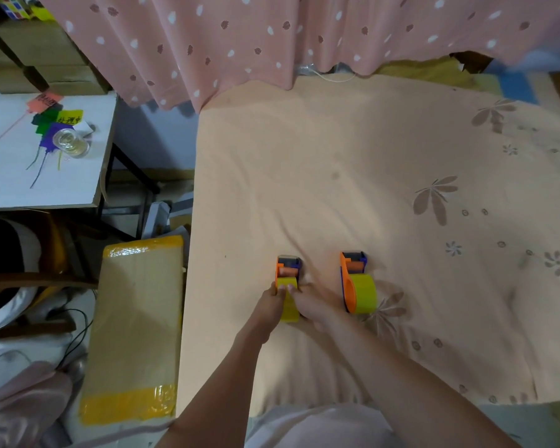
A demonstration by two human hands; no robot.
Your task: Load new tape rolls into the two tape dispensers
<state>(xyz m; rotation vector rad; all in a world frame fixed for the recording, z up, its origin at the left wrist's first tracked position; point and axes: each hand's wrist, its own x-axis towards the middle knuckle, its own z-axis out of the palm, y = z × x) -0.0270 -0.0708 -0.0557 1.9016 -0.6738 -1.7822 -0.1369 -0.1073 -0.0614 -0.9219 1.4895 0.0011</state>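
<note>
Both your left hand [274, 300] and right hand [307, 303] grip the yellow roll [288, 297] in the left dispenser [286, 268]. Next, push it snug; the right dispenser [353, 279] looks loaded.

Peach bedsheet [304, 176] bore brown flower prints at right. Two orange-and-blue plastic tape dispensers [353, 270] each carried a yellow tape roll [366, 294]. Far pink curtain [207, 37] showed white and brown leaf spots. Left brown cardboard box [136, 318] had yellow tape bands.
</note>
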